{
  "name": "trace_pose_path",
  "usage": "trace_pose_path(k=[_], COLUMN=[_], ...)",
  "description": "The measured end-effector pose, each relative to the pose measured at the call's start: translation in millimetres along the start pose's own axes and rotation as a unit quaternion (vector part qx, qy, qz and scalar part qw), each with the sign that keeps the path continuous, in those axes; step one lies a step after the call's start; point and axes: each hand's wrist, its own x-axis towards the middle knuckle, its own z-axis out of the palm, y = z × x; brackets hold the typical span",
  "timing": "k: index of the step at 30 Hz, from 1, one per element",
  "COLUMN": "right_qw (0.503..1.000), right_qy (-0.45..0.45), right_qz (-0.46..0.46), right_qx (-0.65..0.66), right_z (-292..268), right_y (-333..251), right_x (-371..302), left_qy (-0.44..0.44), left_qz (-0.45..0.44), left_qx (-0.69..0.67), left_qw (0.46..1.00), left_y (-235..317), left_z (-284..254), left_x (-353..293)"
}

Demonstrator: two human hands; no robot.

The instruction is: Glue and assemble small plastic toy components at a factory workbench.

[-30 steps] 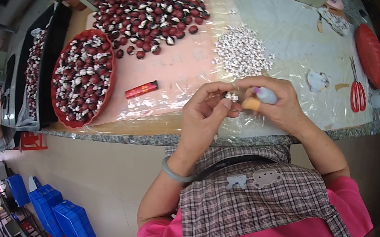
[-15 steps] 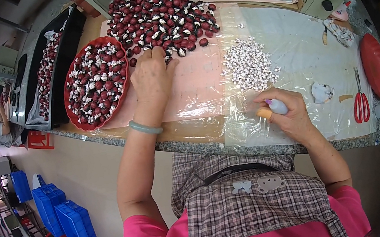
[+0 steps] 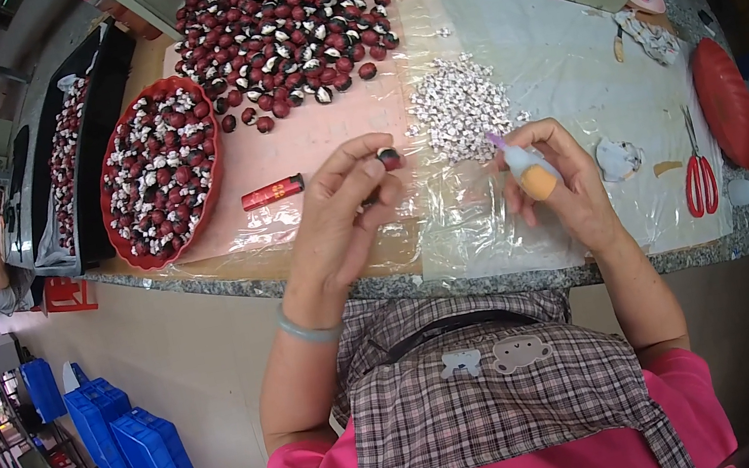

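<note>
1. Here, nearest us, the left hand (image 3: 339, 205) has thumb and forefinger pinched on one dark red-and-black ball (image 3: 389, 159), other fingers loosely curled; the ball's right there at the fingertips.
2. Across from it, the right hand (image 3: 569, 178) is wrapped round a small squeeze bottle (image 3: 525, 160), purple nozzle aimed up and leftward, well apart from the ball. What's inside, I can't tell.
3. Looks like the dabbing step to me, nozzle not yet on the ball; the next move seems to call for bringing the two together, with a light squeeze.
4. Just beyond: a pile of small white pieces (image 3: 460, 104), close by the nozzle; a red lighter (image 3: 272, 193) lies left.
5. Farther out, the red dish (image 3: 149, 261) of balls with white pieces, then that big heap of balls (image 3: 288, 29)!
</note>
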Motion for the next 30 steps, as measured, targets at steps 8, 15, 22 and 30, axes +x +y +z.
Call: trace_pose_path(k=[8,15,22,30], right_qw=[0.995,0.983,0.954,0.930], right_qy=[0.045,0.113,0.103,0.098], right_qz=[-0.072,-0.108,-0.195,-0.215], right_qx=[-0.052,-0.102,-0.203,-0.282], right_z=[0.5,9.6,10.7,7.3], right_y=[-0.5,-4.2,-4.2,-2.1], right_x=[-5.4,-11.2,-17.2,-17.6], left_qy=[-0.027,-0.051,-0.057,-0.052], left_qz=[-0.035,-0.025,-0.017,-0.024], left_qx=[-0.051,-0.001,0.013,0.017], left_qw=[0.998,0.998,0.998,0.998], left_y=[-32.5,-44.8,-47.0,-46.7], left_z=[14.6,5.3,7.9,7.3], left_x=[-11.9,-12.7,-11.9,-11.6])
